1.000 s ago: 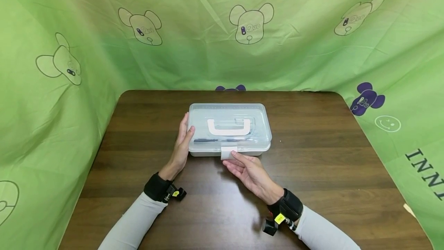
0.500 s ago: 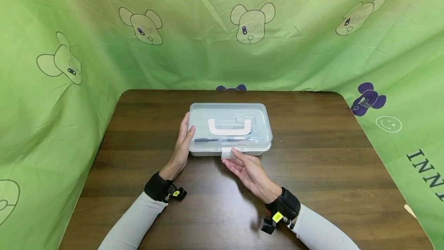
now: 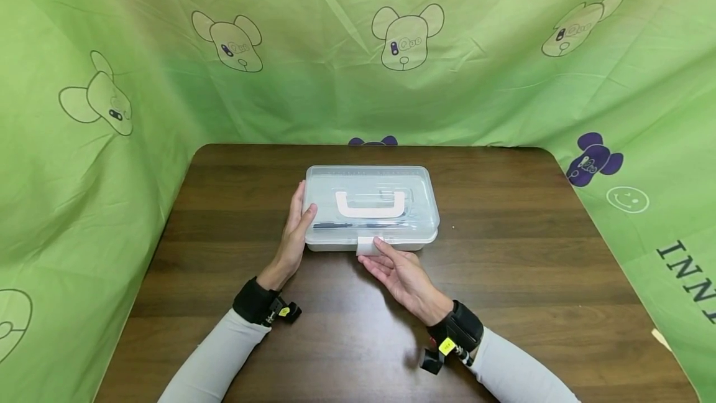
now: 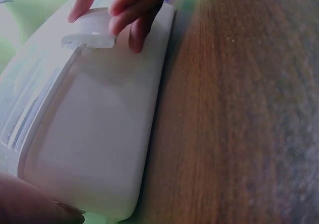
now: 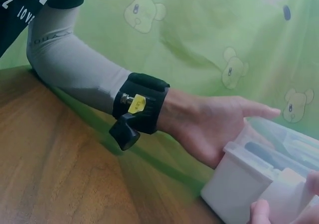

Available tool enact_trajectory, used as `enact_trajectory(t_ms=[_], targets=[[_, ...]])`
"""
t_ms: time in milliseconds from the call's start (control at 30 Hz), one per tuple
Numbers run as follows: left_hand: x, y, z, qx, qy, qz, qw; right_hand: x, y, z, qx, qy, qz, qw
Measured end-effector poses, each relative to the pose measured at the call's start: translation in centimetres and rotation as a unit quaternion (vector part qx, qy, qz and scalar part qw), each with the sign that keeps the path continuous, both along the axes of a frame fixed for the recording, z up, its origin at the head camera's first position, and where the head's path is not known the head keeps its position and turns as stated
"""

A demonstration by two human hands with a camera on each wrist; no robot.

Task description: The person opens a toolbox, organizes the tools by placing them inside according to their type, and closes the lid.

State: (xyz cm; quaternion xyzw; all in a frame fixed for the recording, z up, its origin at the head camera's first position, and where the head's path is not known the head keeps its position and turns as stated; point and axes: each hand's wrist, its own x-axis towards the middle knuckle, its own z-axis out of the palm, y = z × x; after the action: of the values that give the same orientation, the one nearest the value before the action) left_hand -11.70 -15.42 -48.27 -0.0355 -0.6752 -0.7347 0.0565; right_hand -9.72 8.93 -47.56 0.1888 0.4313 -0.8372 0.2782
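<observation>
A clear-lidded plastic storage box (image 3: 369,179) lies on the table, its lid down. A white carrying handle (image 3: 370,213) is on the lid, and dark slim items (image 3: 332,226) show through it. My left hand (image 3: 292,238) rests along the box's left end, fingers extended and thumb over the lid's edge; the right wrist view shows that palm (image 5: 209,124) against the end wall. With thumb and fingers, my right hand (image 3: 403,275) pinches the white front latch (image 3: 367,245). The left wrist view shows the latch (image 4: 94,27) standing out from the front wall.
The brown wooden table (image 3: 235,204) extends around the box on all sides. Behind it and at both sides hangs a green printed cloth (image 3: 313,92). Each wrist wears a black strap with a small camera, such as the right one (image 3: 455,327).
My right thumb and wrist have shifted slightly upward at the latch, and its lower edge sits a little higher. The left hand and the box have hardly moved.
</observation>
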Motion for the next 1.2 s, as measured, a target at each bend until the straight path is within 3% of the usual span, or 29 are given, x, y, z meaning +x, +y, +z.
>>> enact_trajectory(t_ms=[200, 800, 1200], targets=[[0.0, 0.0, 0.0, -0.003, -0.003, 0.003, 1.0, -0.2, 0.3, -0.1, 0.039, -0.006, 0.047, 0.9981], [0.2, -0.3, 0.1, -0.06, -0.013, -0.004, 0.9981, -0.7, 0.4, 1.4, -0.035, -0.038, 0.068, 0.9963], [0.3, -0.6, 0.8, -0.092, -0.038, -0.007, 0.995, -0.8, 0.1, 2.0, -0.1, -0.053, 0.048, 0.9924]])
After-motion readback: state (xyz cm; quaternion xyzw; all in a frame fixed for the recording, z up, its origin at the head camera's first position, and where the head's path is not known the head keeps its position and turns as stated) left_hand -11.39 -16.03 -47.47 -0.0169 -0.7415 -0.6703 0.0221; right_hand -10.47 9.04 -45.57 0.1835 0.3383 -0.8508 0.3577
